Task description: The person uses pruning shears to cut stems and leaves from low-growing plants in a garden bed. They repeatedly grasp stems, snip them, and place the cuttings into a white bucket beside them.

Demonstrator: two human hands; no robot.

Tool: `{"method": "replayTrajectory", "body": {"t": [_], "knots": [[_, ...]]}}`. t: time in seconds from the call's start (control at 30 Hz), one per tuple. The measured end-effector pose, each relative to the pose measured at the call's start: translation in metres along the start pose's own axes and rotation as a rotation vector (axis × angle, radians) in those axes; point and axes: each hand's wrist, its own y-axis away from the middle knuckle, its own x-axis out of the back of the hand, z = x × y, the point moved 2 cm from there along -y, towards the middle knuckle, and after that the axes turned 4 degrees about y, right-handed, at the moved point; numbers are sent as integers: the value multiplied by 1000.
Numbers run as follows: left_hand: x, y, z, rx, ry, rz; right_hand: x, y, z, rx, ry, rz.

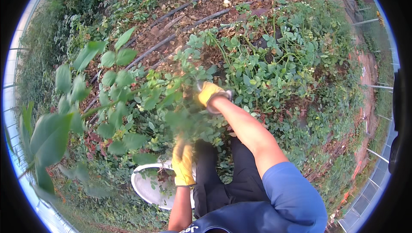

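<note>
My left hand (pixel 182 162), in a yellow work glove, is at the near edge of the rose foliage, beside a white basin (pixel 138 188) with cut leafy stems (pixel 164 176) in it. Its fingertips are blurred and lost among leaves, so its grip is unclear. My right hand (pixel 210 94), in a yellow glove with a pale cuff, reaches farther forward into the bushes; its fingers are partly hidden and a blurred greyish thing shows at them. A long leafy rose stem (pixel 109 104) stretches from the centre towards the left, close to the camera.
Dense rose bushes (pixel 273 62) surround my legs. Black irrigation pipes (pixel 161 43) run over dry leaf litter (pixel 170 24) ahead. An earthen edge (pixel 368 72) lies at the right, with greenhouse panels (pixel 363 201) beyond. Large blurred leaves (pixel 53 136) hang near the camera at the left.
</note>
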Motion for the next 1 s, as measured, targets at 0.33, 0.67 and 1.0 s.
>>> {"method": "replayTrajectory", "body": {"t": [0.33,0.67,1.0], "knots": [[-112,-131,204,-368,220,391,23,21,56,256,-322,75],[-91,-99,145,-252,381,607,53,24,22,125,-299,-248],[-55,-136,148,-428,482,328,62,-22,-15,-24,-386,-245]]}}
